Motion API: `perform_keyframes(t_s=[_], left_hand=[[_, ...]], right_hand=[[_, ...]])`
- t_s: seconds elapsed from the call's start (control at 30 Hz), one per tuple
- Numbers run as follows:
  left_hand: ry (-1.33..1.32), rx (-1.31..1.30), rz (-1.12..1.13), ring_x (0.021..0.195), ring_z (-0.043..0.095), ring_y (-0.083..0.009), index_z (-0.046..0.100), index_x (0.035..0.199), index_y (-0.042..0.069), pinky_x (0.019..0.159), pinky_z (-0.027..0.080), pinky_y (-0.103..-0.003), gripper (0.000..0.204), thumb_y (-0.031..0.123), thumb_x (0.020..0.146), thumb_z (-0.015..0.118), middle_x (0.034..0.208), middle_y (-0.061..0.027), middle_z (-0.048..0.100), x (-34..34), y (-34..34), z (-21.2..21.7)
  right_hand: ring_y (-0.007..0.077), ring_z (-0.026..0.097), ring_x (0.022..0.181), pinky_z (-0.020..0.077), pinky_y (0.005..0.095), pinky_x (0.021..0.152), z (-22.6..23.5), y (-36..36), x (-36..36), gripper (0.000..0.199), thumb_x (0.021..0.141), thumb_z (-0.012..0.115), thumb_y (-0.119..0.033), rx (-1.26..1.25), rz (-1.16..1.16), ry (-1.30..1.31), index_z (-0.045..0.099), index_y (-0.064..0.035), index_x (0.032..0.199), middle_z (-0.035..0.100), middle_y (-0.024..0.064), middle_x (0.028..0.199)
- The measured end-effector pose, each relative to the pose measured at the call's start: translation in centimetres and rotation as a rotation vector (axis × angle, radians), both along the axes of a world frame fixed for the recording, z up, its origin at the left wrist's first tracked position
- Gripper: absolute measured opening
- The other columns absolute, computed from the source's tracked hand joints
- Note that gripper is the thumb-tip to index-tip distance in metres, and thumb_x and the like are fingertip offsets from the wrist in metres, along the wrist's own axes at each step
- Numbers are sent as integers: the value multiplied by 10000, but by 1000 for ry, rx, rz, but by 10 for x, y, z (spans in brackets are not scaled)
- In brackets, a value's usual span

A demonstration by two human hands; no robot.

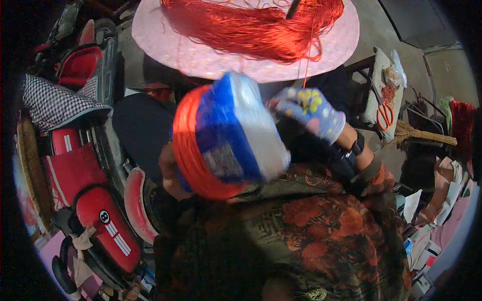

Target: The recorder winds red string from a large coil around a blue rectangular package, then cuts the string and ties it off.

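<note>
A bulky roll (228,135), blurred by motion, is wrapped in blue and white plastic with orange-red cord wound round its left end. My left hand (173,173) grips it from the left side; most of its fingers are hidden behind the roll. To the right of the roll, my right hand (314,113) wears a pale glove with yellow and pink spots. Its fingers are curled together around a red thread, which runs down taut from the skein of red thread (241,30). That skein lies loosely spread on a pink round tabletop (155,45) ahead of me.
Orange-handled scissors (385,115) and a clear plastic bag (396,72) lie on a padded bench (380,60) at right, with a straw broom (427,134) beside it. A red ride-on vehicle (108,226) and a checkered cloth (60,103) occupy the left. Papers (444,190) are piled at right.
</note>
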State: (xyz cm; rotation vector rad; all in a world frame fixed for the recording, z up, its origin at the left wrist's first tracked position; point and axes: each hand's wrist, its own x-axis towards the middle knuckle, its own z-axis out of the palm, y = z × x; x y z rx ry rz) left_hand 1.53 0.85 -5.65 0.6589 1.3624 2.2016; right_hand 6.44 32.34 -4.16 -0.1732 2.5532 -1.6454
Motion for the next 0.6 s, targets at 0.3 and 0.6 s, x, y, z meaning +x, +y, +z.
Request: perform_keyframes(t_s=[0.3,0.6], left_hand=[[-363,-438,20,910,592,-113,560,1163,16,831,481,-279,407,189,813,678,1018,-49,613,-13,46,36],[-497,-310,-33,1085,586,-189,491,1284,2,951,464,-336,739,353,690,756,1199,-88,590,3,32,50]], right_hand=[[315,622,675,491,384,586,74,-16,-8,156,859,638,-242,474,512,310,582,-112,793,604,106,678],[122,614,743,494,285,707,1,21,-23,225,924,593,-250,-181,123,-113,647,-35,961,659,56,853]])
